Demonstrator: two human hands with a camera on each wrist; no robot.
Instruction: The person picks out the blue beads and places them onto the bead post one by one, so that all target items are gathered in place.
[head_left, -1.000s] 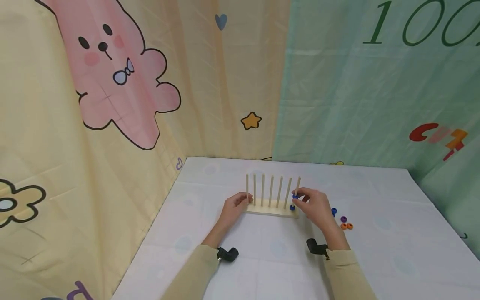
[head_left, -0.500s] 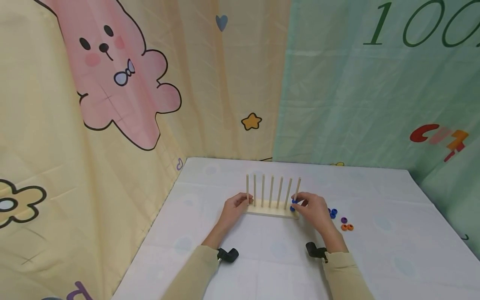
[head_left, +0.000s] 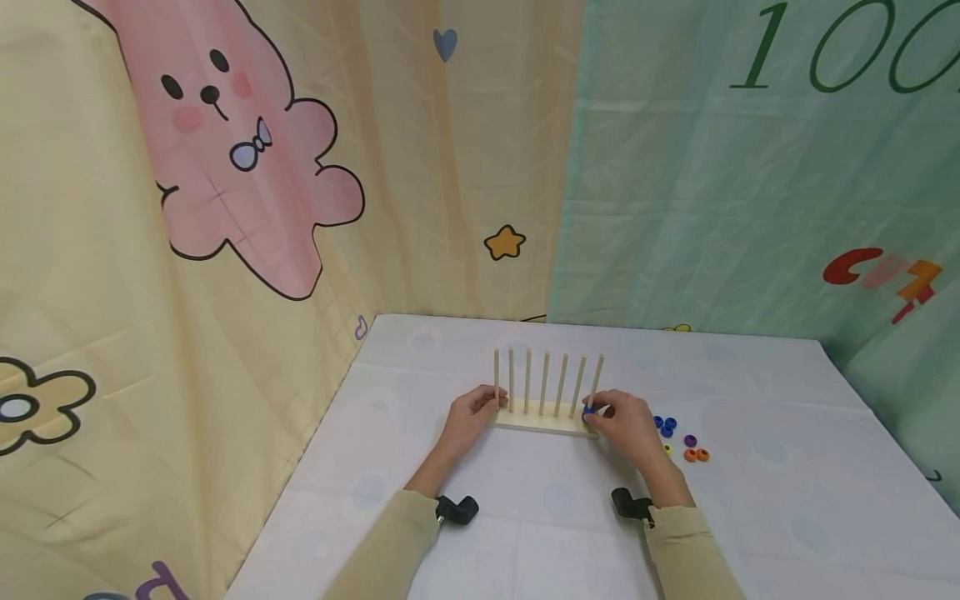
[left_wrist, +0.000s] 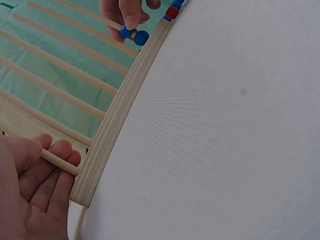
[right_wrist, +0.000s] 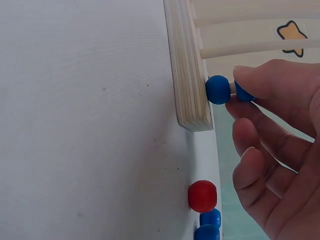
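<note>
A pale wooden rack with a row of upright pegs has its base (head_left: 543,423) on the table. At its left end, my left hand (head_left: 468,414) grips the leftmost peg (left_wrist: 61,162) between thumb and fingers, low near the base. My right hand (head_left: 626,423) is at the opposite end, pinching a blue bead (right_wrist: 244,93) threaded on the rightmost peg. Below it, another blue bead (right_wrist: 218,90) sits on the same peg against the base. A small gap of bare peg shows between the two beads in the right wrist view.
Right of the rack lie loose blue beads (head_left: 667,425), a purple bead (head_left: 690,440), orange beads (head_left: 697,455) and a partly hidden yellow bead (head_left: 668,450). A red bead (right_wrist: 202,196) shows in the right wrist view. Patterned curtains (head_left: 450,167) hang behind the white table (head_left: 525,517).
My right hand has slid the pinched blue bead down the rightmost peg, close to the lower bead. The left hand stays on its peg. More loose beads now show beside the right hand.
</note>
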